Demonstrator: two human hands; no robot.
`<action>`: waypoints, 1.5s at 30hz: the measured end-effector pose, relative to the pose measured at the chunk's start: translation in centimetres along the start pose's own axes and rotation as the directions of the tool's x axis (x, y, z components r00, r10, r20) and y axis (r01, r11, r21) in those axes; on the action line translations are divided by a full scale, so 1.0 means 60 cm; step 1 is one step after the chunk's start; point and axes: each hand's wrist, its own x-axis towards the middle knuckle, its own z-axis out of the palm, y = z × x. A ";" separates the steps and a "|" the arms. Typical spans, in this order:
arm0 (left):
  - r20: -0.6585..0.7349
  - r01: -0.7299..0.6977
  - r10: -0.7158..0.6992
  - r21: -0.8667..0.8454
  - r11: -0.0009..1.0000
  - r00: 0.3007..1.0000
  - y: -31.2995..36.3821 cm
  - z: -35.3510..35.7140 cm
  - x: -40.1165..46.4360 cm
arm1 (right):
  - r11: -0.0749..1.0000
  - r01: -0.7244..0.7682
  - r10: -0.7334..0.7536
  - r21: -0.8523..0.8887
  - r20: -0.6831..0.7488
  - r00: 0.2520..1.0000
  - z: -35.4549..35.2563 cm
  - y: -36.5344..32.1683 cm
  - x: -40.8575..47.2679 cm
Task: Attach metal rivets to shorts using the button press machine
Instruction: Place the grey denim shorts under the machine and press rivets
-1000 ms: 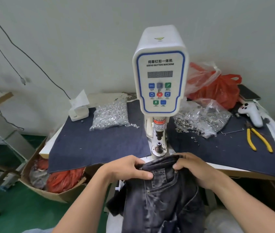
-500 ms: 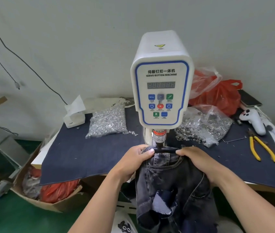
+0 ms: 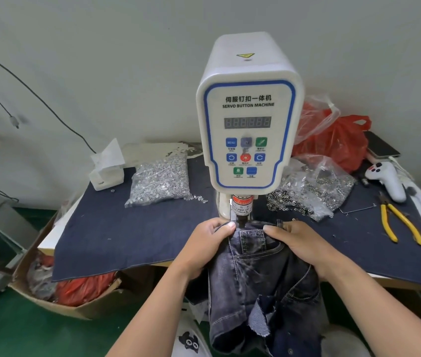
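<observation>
A white servo button machine (image 3: 248, 119) stands at the middle of the table, its punch (image 3: 241, 220) pointing down at the waistband of dark denim shorts (image 3: 261, 279). My left hand (image 3: 204, 243) grips the waistband just left of the punch, thumb on top. On the right side my right hand (image 3: 297, 243) holds the waistband by the pocket, thumb pressed near the punch. The rest of the shorts hangs off the table's front edge. A clear bag of silver rivets (image 3: 160, 181) lies left of the machine. Whether a rivet sits under the punch is hidden.
Dark cloth covers the table (image 3: 127, 233). Right of the machine lie an open bag of ring parts (image 3: 312, 191), red plastic bags (image 3: 338, 143), a white handheld controller (image 3: 389, 181) and yellow pliers (image 3: 399, 222). A white box (image 3: 106, 173) sits far left, a cardboard box (image 3: 57, 292) below.
Both hands have carried the shorts' waistband forward from the table's edge until it lies right under the punch. My view has moved closer to the machine.
</observation>
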 end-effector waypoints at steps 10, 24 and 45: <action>-0.068 0.009 -0.003 0.090 0.996 0.998 0.005 0.008 -0.001 | 0.998 -0.008 0.006 -0.057 -0.030 1.000 0.006 -0.001 0.001; -0.009 0.025 -0.026 -0.098 0.995 1.000 -0.012 -0.013 -0.007 | 0.992 0.013 -0.020 -0.127 -0.050 0.999 0.008 0.003 0.002; -0.048 0.016 -0.017 -0.013 1.000 0.999 -0.006 -0.007 -0.005 | 0.995 -0.005 0.001 -0.103 -0.046 0.999 0.007 0.016 0.008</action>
